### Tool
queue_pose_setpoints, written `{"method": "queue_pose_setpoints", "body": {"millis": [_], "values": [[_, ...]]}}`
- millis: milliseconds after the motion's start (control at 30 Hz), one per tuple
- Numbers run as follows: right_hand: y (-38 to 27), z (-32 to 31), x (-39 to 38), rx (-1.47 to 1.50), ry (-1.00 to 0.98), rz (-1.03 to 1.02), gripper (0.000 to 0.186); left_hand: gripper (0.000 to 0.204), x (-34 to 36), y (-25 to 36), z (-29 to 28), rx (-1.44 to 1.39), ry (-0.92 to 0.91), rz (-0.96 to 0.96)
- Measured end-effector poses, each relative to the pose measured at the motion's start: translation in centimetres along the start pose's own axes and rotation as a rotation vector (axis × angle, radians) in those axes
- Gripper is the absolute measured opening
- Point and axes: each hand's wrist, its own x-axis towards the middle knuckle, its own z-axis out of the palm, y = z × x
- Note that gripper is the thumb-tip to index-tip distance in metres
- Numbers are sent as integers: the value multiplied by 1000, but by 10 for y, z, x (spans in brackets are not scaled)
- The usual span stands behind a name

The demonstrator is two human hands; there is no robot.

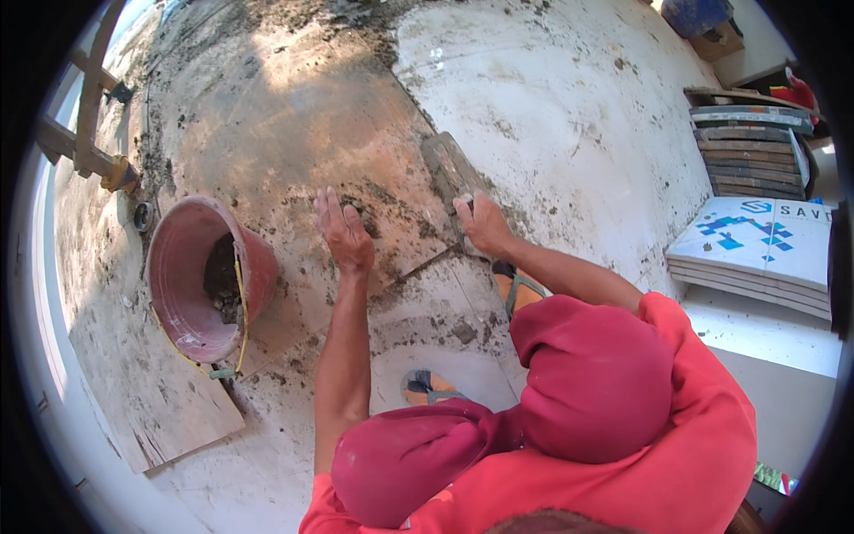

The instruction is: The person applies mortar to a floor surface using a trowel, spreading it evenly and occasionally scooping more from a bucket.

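My left hand (345,233) is low over the dusty brown board (311,133), its fingers stretched out and its thumb side facing a small dark clump of mortar (363,216). Loose crumbs lie around that clump. My right hand (485,224) is closed at the near end of a flat rectangular wooden float (455,167), which lies at the edge between the brown board and the pale floor (551,116). Its handle is mostly hidden by my fingers. To the left, a tilted reddish bucket (258,267) holds some dark mortar (222,278).
Left of the bucket are a small round ring (144,216) and wooden framing (89,133). A light board (191,427) lies at lower left. Stacked dark slabs (749,147) and white-and-blue boxes (752,245) stand at right. My sandalled feet (516,289) are close behind my hands.
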Motion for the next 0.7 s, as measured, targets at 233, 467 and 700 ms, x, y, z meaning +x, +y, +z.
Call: {"method": "queue_pose_setpoints", "body": {"millis": [233,467,700], "values": [[-44,60,-20,81,-183,-112,52,73,-16,3,17,-121,-60,-135],[-111,103,-16,209,-187,-195,48,63,-11,58,-40,-405,203,134],[-243,37,-11,331,-267,-510,26,47,-56,113,-225,390,784,349]]}}
